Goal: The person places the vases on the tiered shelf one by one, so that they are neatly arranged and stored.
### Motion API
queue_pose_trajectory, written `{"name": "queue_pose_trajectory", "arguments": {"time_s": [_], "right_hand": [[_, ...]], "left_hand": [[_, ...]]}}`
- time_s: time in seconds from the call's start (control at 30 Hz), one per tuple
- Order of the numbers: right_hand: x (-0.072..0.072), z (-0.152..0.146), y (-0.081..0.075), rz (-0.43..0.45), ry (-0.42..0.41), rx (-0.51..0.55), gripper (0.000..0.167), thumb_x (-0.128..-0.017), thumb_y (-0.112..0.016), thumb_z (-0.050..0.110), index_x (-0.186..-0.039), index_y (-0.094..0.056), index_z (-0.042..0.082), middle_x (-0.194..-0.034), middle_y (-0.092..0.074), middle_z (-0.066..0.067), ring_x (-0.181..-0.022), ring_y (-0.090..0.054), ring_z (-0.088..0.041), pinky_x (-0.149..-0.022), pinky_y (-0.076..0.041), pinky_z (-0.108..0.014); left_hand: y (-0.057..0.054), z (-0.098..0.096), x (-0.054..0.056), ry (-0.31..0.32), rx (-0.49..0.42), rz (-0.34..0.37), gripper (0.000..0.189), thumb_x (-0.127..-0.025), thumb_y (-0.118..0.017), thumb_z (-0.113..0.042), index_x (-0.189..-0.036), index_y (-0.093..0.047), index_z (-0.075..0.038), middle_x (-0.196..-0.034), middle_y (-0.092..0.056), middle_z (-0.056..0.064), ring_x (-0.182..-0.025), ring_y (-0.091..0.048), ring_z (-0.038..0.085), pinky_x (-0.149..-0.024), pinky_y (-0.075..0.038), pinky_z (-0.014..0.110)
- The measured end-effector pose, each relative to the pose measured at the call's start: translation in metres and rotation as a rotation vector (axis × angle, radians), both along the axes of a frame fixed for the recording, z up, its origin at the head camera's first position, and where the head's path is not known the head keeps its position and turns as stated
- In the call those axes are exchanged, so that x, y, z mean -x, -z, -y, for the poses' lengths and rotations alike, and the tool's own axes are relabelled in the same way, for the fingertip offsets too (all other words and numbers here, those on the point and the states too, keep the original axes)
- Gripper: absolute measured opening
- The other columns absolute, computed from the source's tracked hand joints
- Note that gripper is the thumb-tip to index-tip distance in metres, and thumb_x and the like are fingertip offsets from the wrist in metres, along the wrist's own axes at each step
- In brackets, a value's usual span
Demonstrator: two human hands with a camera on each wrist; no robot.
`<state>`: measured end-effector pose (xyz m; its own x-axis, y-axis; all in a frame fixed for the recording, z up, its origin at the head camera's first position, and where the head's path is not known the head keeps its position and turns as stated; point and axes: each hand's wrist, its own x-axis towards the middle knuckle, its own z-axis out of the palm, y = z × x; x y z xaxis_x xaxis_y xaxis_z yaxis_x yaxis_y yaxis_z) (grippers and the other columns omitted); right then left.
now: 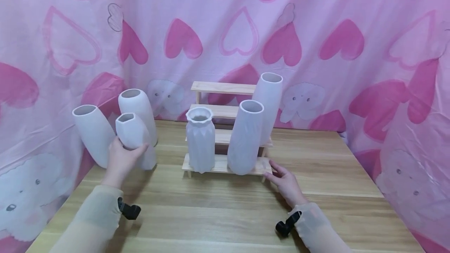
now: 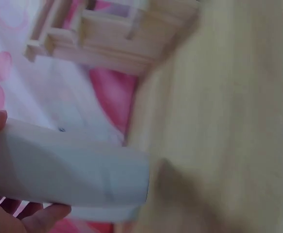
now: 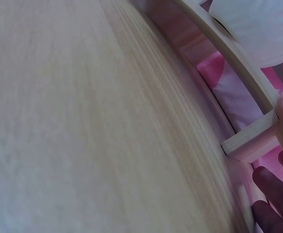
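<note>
My left hand (image 1: 124, 160) grips a white vase with an angular mouth (image 1: 131, 132) at the left side of the table. In the left wrist view this vase (image 2: 68, 167) lies between thumb and fingers, its base close to the tabletop; whether it touches is unclear. Two more white vases stand beside it, a leaning one (image 1: 93, 134) and a rounded one (image 1: 142, 102). My right hand (image 1: 286, 184) holds the right end of the lowest step of a wooden tiered stand (image 1: 221, 163). In the right wrist view, thumb and fingers sit around the stand's corner (image 3: 273, 109).
On the stand are a ribbed vase with a wavy rim (image 1: 200, 141), a tall smooth vase (image 1: 246, 139) and another tall vase (image 1: 270, 100) behind it. The wood-grain table (image 1: 218, 218) meets a pink heart-patterned curtain (image 1: 225, 18) at the back and sides.
</note>
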<state>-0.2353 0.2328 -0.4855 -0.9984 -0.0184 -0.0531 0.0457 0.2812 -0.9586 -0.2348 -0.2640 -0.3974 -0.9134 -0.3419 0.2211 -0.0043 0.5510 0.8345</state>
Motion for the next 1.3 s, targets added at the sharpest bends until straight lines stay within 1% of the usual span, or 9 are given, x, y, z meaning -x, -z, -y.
{"name": "queue_pose_trajectory", "arguments": {"time_s": [0.07,0.17,0.33,0.4,0.47,0.6,0.77,0.97,1.3], "right_hand": [[0.0,0.0,0.0,-0.002,-0.005,0.001,0.068,-0.088,-0.071,0.033,-0.146,-0.041,0.014,-0.149,-0.039,-0.01,-0.127,-0.045,-0.026,-0.091,-0.038,-0.014],[0.001,0.0,0.002,-0.001,-0.005,0.002,0.069,-0.088,-0.071,0.034,-0.146,-0.041,0.014,-0.149,-0.039,-0.01,-0.127,-0.046,-0.025,-0.091,-0.038,-0.015],[0.002,-0.001,0.004,-0.003,-0.004,-0.005,0.069,-0.086,-0.072,0.036,-0.146,-0.043,0.014,-0.148,-0.041,-0.01,-0.125,-0.048,-0.026,-0.101,-0.037,-0.032],[0.002,-0.001,0.004,-0.003,-0.004,-0.008,0.069,-0.086,-0.072,0.037,-0.145,-0.044,0.014,-0.149,-0.04,-0.01,-0.125,-0.048,-0.026,-0.103,-0.036,-0.038],[0.002,-0.001,0.004,-0.002,-0.006,-0.008,0.069,-0.086,-0.072,0.037,-0.145,-0.044,0.014,-0.149,-0.04,-0.009,-0.125,-0.047,-0.026,-0.102,-0.037,-0.038],[0.001,0.0,0.004,0.004,-0.002,-0.009,0.07,-0.085,-0.073,0.037,-0.145,-0.044,0.015,-0.148,-0.041,-0.008,-0.126,-0.047,-0.026,-0.102,-0.038,-0.038],[0.001,0.0,0.003,0.014,0.002,-0.003,0.07,-0.084,-0.073,0.038,-0.144,-0.045,0.016,-0.148,-0.041,-0.008,-0.127,-0.046,-0.027,-0.104,-0.037,-0.042],[0.001,0.0,0.003,0.017,0.002,0.002,0.069,-0.085,-0.073,0.039,-0.144,-0.045,0.016,-0.149,-0.04,-0.009,-0.128,-0.045,-0.028,-0.105,-0.036,-0.044],[0.001,0.0,0.004,0.014,0.008,0.003,0.069,-0.084,-0.073,0.038,-0.144,-0.046,0.016,-0.148,-0.042,-0.009,-0.127,-0.047,-0.027,-0.102,-0.037,-0.041]], "left_hand": [[-0.013,-0.006,0.007,0.051,-0.019,-0.01,0.089,-0.082,-0.072,-0.049,-0.143,-0.03,0.0,-0.134,-0.045,0.025,-0.12,-0.047,0.039,-0.096,-0.041,0.06],[-0.039,-0.019,0.017,0.133,-0.046,0.024,0.094,-0.081,-0.071,-0.054,-0.145,-0.026,-0.002,-0.138,-0.043,0.023,-0.123,-0.045,0.039,-0.097,-0.039,0.061],[-0.08,-0.044,0.038,0.279,-0.08,0.051,0.099,-0.077,-0.075,-0.053,-0.148,-0.023,-0.007,-0.142,-0.04,0.017,-0.127,-0.042,0.035,-0.102,-0.036,0.058],[-0.091,-0.051,0.047,0.331,-0.082,0.047,0.099,-0.077,-0.077,-0.052,-0.148,-0.023,-0.008,-0.141,-0.04,0.015,-0.126,-0.043,0.033,-0.102,-0.037,0.056],[-0.097,-0.058,0.056,0.379,-0.092,0.048,0.099,-0.077,-0.077,-0.051,-0.147,-0.023,-0.008,-0.14,-0.041,0.015,-0.124,-0.045,0.032,-0.101,-0.039,0.053],[-0.102,-0.067,0.072,0.458,-0.115,0.08,0.095,-0.077,-0.078,-0.049,-0.146,-0.026,-0.01,-0.136,-0.045,0.012,-0.12,-0.048,0.029,-0.098,-0.043,0.049],[-0.101,-0.077,0.087,0.529,-0.139,0.115,0.088,-0.076,-0.079,-0.048,-0.142,-0.031,-0.014,-0.133,-0.047,0.009,-0.117,-0.049,0.027,-0.097,-0.044,0.05],[-0.102,-0.09,0.097,0.626,-0.17,0.11,0.083,-0.081,-0.078,-0.039,-0.145,-0.031,-0.014,-0.134,-0.048,0.011,-0.12,-0.049,0.029,-0.098,-0.044,0.05],[-0.097,-0.102,0.11,0.709,-0.169,0.136,0.083,-0.08,-0.079,-0.035,-0.145,-0.031,-0.017,-0.134,-0.048,0.008,-0.123,-0.047,0.028,-0.102,-0.039,0.051]]}}
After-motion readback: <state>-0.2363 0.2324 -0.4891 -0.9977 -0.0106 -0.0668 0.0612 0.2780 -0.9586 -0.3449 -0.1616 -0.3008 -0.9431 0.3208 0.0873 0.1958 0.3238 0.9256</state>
